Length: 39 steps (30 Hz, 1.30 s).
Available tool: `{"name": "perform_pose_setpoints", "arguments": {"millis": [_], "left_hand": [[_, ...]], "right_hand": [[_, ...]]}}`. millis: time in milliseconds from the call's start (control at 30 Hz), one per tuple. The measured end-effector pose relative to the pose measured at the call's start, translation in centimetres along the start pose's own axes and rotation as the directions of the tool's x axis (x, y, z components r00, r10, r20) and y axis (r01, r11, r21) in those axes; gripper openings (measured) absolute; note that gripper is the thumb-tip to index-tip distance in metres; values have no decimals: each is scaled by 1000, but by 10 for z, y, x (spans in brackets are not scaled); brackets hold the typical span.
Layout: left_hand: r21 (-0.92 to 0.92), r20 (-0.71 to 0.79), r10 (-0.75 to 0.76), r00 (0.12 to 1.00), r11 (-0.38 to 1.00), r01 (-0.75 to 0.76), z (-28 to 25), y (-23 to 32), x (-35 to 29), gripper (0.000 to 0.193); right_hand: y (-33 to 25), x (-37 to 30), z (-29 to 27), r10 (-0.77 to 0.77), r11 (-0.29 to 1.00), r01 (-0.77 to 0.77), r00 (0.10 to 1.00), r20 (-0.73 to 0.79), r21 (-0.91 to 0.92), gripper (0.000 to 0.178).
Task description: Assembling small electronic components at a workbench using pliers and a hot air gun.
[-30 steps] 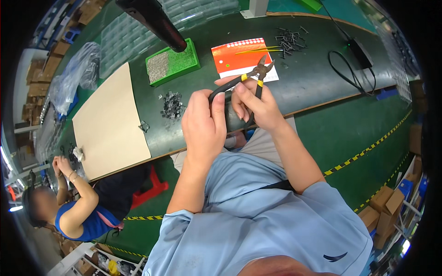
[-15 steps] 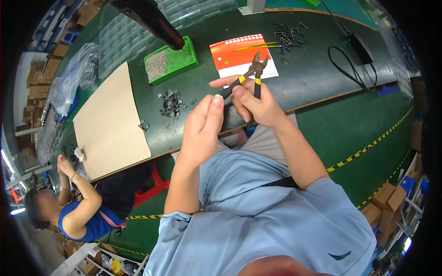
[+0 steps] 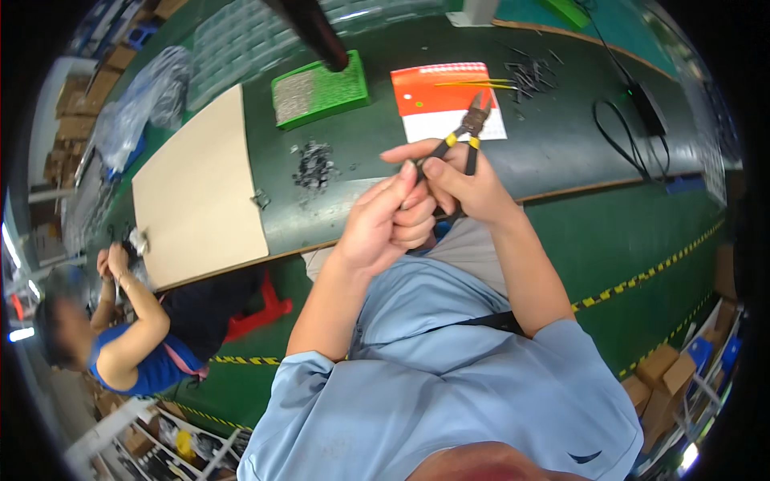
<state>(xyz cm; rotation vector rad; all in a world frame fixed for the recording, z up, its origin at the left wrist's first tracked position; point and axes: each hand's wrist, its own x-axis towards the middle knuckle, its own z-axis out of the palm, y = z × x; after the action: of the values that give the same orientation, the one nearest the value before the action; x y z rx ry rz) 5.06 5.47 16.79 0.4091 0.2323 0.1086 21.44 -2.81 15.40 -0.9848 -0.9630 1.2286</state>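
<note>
A pair of diagonal cutters (image 3: pixel 475 122) with black and yellow handles is in my right hand (image 3: pixel 481 192), its jaws pointing away from me over the front of the bench. The handles stand apart, and the jaws are slightly parted. My left hand (image 3: pixel 385 220) is closed right beside it, thumb and fingers pinched together near the left handle. What those fingers hold, if anything, is too small or hidden to tell. Beyond the jaws lies an orange and white card (image 3: pixel 441 96) with yellow tweezers (image 3: pixel 473 83) on it.
Small dark parts (image 3: pixel 314 166) lie in a pile left of my hands, black screw-like pieces (image 3: pixel 531 76) at the back right. A green tray (image 3: pixel 353 84) holds small metallic pieces. Beige board (image 3: pixel 200 192) covers the left bench; a co-worker (image 3: pixel 140 337) sits there. A black adapter (image 3: pixel 646 108) lies right.
My left hand has turned, showing its curled fingers, and come closer to my right hand. The cutters' jaws have narrowed. The whole view has shifted slightly.
</note>
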Motion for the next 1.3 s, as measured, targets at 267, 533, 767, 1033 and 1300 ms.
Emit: {"name": "perform_pose_setpoints", "arguments": {"millis": [267, 533, 767, 1033, 1300], "left_hand": [[822, -71, 564, 822, 501, -272, -1, -15, 1, 27], [935, 27, 623, 782, 260, -239, 15, -21, -3, 29], [332, -112, 202, 973, 931, -155, 25, -11, 3, 35], [174, -13, 150, 989, 974, -145, 15, -13, 5, 32], [976, 119, 819, 561, -200, 86, -20, 42, -60, 22]], "right_hand": [[24, -12, -12, -75, 996, 79, 993, -95, 44, 45], [4, -8, -7, -9, 998, 12, 999, -49, 59, 47], [9, -8, -13, 13, 998, -4, 991, -131, 69, 46], [12, -9, -17, 30, 994, -18, 993, -110, 104, 42], [2, -9, -7, -34, 999, 36, 995, -96, 27, 39]]}}
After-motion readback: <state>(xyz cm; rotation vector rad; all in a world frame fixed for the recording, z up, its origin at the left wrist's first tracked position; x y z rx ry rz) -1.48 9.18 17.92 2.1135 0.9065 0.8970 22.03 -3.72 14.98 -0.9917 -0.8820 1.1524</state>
